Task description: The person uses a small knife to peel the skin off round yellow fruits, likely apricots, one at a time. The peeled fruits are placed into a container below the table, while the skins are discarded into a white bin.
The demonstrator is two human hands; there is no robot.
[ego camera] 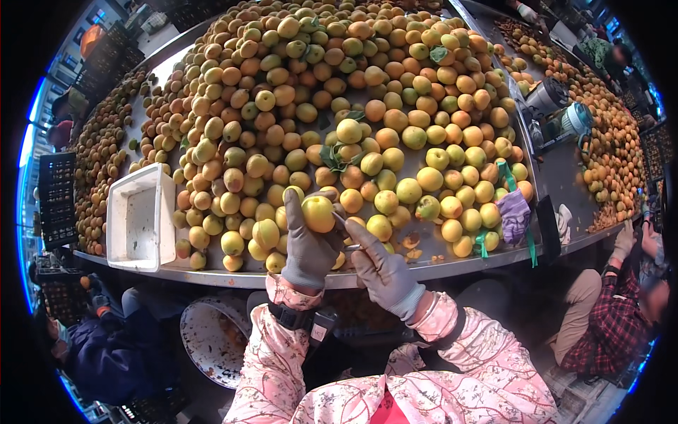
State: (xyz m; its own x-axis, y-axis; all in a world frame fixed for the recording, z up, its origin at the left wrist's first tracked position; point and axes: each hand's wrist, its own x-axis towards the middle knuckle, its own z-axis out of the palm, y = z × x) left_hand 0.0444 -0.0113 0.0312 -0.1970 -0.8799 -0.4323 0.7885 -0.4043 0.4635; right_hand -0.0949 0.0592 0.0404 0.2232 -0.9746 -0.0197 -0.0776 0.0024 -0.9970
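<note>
In grey work gloves, both hands meet above the near edge of the metal table [209, 279]. My left hand [311, 252] grips a yellow apricot [318, 214] between thumb and fingers. Just right of it, my right hand [384, 273] is closed around a small metal hand tool [352, 247], its tip close to the fruit. Fingers cover most of the tool, so its exact kind is unclear. Behind the hands spreads a heap of apricots [296, 114], green-yellow to orange, with a few green leaves [333, 158] among them.
A white plastic tub [167, 222] stands at left; a stained white bucket [204, 344] is below the table. Cut apricot pieces [413, 253] lie near the front edge. To the right are a purple cloth [513, 216], two drink containers [574, 119] and a co-worker in plaid [598, 328].
</note>
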